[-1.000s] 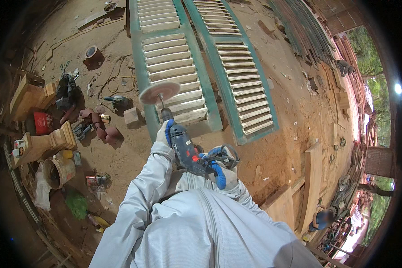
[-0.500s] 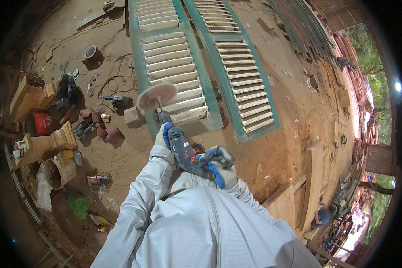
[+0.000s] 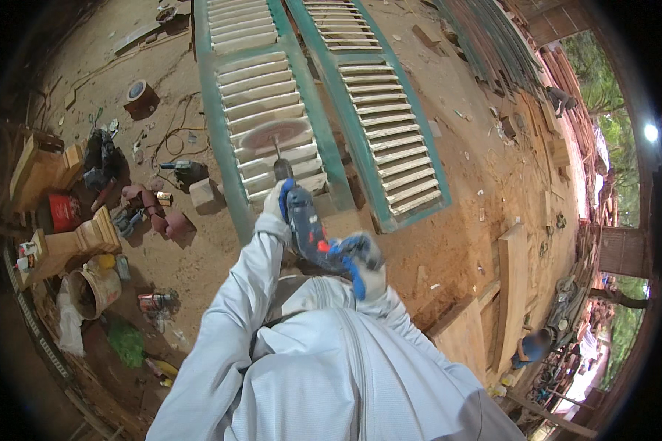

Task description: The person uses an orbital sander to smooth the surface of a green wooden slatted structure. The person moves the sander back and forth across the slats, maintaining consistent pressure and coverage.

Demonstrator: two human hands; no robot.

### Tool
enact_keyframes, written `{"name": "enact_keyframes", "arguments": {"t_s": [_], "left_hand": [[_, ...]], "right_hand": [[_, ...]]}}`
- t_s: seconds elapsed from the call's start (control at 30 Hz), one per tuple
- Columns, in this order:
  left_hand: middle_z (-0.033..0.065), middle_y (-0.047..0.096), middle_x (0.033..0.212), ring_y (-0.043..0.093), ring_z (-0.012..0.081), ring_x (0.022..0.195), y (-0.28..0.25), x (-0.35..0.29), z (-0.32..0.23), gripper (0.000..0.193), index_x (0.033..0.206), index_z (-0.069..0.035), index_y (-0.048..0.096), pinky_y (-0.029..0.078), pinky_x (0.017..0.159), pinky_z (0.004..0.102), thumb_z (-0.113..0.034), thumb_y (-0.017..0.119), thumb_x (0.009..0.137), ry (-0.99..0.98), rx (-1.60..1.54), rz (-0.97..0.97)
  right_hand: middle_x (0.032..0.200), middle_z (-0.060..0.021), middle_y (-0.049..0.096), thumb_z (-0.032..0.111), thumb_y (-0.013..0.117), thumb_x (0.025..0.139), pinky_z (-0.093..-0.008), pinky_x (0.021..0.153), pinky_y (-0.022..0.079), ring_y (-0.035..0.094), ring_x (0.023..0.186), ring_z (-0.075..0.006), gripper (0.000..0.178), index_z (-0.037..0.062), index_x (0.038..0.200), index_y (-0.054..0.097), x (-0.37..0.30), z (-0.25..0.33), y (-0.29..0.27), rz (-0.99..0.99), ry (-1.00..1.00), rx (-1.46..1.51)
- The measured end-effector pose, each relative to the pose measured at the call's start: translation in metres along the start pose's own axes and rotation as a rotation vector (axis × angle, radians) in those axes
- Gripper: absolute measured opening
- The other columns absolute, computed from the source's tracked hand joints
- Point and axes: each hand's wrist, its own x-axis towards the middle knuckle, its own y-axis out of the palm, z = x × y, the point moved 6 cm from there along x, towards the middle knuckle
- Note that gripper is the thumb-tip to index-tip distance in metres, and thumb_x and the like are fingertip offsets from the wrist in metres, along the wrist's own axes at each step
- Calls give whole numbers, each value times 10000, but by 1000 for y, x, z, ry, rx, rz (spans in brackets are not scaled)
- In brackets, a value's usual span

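Two gloved hands grip a blue power sander, whose spinning disc sits blurred on the white slats of the left shutter, one of a pair of green-framed louvred panels lying flat on the sawdust floor. The step in hand looks like sanding old paint off the slats. The disc is at about 12 o'clock from the worker's chest, near the panel's lower end. The next move, by the look of it, calls for steady, light pressure and a slow sweep along each slat, keeping the disc flat so it does not gouge.

The left hand is wrapped closed around the tool's nose, arm stretched forward and nearly straight. The right hand is clenched on the rear grip, elbow bent close to the body at 5 o'clock of the tool. The second shutter lies just beside, at 2 o'clock.
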Motion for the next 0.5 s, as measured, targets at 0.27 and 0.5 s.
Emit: {"name": "enact_keyframes", "arguments": {"t_s": [0.27, 0.5], "left_hand": [[71, 678, 746, 651, 229, 602, 14, -44, 1, 252, 878, -101, 648, 562, 571, 379, -348, 692, 863, 110, 69, -240], [57, 673, 742, 642, 218, 599, 10, -29, 2, 247, 891, -110, 653, 559, 575, 375, -352, 690, 867, 74, -31, -145]], "right_hand": [[1095, -120, 643, -129, 649, 834, -391, 952, 541, 654, 1042, -242, 414, -3, 1216, 548, -6, -4, -17, 5, 112, 244], [1165, -148, 604, -149, 550, 884, -435, 934, 564, 651, 1074, -283, 540, 36, 1383, 462, 15, 17, -9, -60, 230, 35]]}}
